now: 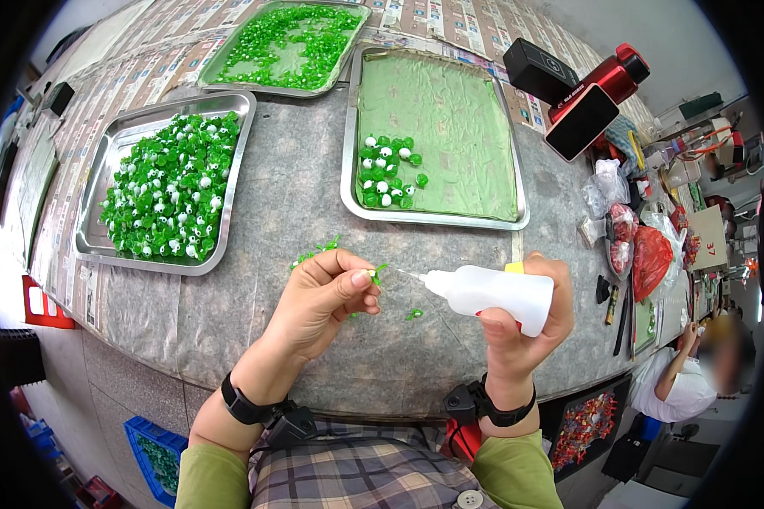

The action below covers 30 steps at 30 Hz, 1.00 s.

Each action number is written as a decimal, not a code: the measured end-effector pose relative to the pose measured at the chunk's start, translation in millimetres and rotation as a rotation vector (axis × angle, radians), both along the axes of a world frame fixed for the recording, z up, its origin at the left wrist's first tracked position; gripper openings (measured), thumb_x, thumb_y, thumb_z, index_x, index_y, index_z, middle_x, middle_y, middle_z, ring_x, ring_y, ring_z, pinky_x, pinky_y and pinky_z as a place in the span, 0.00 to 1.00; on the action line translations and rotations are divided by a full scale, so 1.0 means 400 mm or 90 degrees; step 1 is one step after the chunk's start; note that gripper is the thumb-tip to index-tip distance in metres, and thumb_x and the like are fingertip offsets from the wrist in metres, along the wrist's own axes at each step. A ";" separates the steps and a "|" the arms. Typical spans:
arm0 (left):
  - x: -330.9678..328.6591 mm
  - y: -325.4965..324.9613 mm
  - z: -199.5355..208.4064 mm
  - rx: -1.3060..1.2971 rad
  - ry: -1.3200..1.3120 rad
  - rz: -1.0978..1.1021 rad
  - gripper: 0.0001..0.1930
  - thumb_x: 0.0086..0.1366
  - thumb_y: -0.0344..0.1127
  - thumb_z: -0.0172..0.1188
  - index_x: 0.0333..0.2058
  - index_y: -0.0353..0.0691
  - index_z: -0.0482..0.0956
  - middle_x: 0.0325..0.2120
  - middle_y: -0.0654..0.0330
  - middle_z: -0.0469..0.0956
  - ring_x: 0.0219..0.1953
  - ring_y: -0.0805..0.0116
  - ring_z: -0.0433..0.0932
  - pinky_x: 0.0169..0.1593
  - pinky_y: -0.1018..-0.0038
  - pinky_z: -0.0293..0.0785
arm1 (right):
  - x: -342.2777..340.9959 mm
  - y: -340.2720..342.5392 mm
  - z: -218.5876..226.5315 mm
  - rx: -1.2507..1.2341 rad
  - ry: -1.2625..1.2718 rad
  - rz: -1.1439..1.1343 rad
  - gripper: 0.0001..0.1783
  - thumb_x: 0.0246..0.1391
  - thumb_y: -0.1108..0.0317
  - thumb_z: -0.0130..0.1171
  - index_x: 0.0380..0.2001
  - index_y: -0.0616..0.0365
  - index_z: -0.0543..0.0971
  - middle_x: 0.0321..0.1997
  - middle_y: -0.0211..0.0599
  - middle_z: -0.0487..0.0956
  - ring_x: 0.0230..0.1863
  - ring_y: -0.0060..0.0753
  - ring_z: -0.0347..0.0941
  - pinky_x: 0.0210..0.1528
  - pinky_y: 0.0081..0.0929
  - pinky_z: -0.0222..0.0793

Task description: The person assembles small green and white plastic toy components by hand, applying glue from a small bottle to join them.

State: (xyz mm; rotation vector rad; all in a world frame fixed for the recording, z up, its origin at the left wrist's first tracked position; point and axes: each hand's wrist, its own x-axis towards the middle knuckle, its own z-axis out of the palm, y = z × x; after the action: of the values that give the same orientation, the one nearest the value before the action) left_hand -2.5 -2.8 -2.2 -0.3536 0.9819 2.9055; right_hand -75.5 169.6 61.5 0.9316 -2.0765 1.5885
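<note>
Between the thumb and fingertips of my left hand (310,301) is a small green plastic piece (379,272), partly hidden by the fingers. My right hand (518,349) is wrapped round a white squeeze bottle (488,293), tilted nearly level. Its thin needle tip (407,273) points left at the green piece, a short gap away as far as I can tell. Several loose green bits (316,252) lie on the grey table cover just beyond my left hand. Another green bit (414,314) rests below the needle.
A metal tray (246,119) at the left is heaped with green-and-white pieces. Ahead, a green-lined tray (458,127) holds a cluster at its near left; a third tray (361,24) stands behind. A phone (582,121) leans against a red bottle (615,76). Bags (652,261) crowd the right.
</note>
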 end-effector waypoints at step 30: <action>0.003 0.002 0.011 -0.101 -0.009 0.118 0.06 0.52 0.28 0.55 0.31 0.37 0.71 0.24 0.63 0.73 0.27 0.75 0.72 0.33 0.80 0.71 | -0.156 0.262 -0.130 -0.057 -0.397 -0.141 0.21 0.44 0.75 0.53 0.43 0.64 0.62 0.43 0.43 0.69 0.42 0.25 0.66 0.42 0.20 0.63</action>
State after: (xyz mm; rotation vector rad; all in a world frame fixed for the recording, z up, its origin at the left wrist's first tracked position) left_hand -1.4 -1.9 2.2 -0.4987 1.2457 2.9870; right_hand -138.0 274.4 9.5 0.1611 -2.3590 1.9990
